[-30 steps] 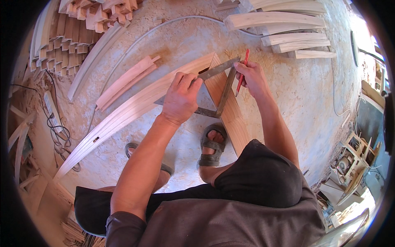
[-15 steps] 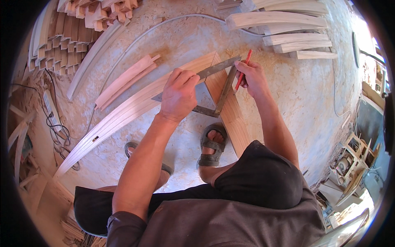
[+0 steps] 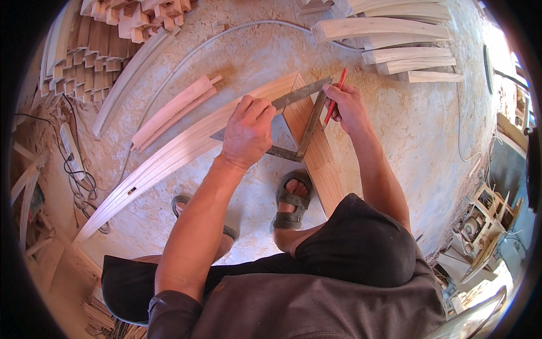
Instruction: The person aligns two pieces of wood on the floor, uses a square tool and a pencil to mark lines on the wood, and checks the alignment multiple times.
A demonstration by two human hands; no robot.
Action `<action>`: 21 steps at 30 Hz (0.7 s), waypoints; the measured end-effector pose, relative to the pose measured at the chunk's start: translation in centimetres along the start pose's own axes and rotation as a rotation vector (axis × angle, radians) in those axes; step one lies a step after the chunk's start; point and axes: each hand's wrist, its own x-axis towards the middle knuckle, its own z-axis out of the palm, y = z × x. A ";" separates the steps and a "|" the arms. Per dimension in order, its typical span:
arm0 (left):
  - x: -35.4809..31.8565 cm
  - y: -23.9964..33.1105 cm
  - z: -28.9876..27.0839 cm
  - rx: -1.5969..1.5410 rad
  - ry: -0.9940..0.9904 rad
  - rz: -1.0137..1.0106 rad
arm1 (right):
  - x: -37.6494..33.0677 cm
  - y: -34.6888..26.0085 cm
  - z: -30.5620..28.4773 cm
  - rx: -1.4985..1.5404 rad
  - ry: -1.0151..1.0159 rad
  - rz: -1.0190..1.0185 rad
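Tan board [image 3: 323, 170] runs from R knee [image 3: 364, 240] to curved rail [image 3: 175, 148]; L hand [image 3: 247, 129] fingers curl tight on triangular sq. [image 3: 309, 129] across board's far end, R hand [image 3: 350, 112] pinches red pencil [image 3: 329, 113] by sq. corner. Prob. aligning; next needs sq. steady, pencil tip on board.

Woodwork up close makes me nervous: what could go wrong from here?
The dark frame might shift if the left hand loosens, since it crosses both the curved timber and the plank. The right hand holds a red pencil at the frame's corner, so a stray mark or nudge is possible. Bare toes show in an open sandal beside the plank; a slipping piece could hurt them.
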 end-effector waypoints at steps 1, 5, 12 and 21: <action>0.0 0.0 0.0 0.000 0.001 0.002 | 0.0 0.0 0.0 0.000 -0.004 -0.002; 0.0 0.1 -0.1 0.001 0.001 0.009 | 0.0 0.1 -0.1 0.001 -0.010 -0.006; -0.2 0.1 0.0 0.027 0.006 0.030 | 0.0 0.3 0.0 0.027 0.003 -0.002; 0.0 0.1 0.0 0.036 -0.026 0.035 | 0.1 0.4 -0.2 0.004 0.017 -0.012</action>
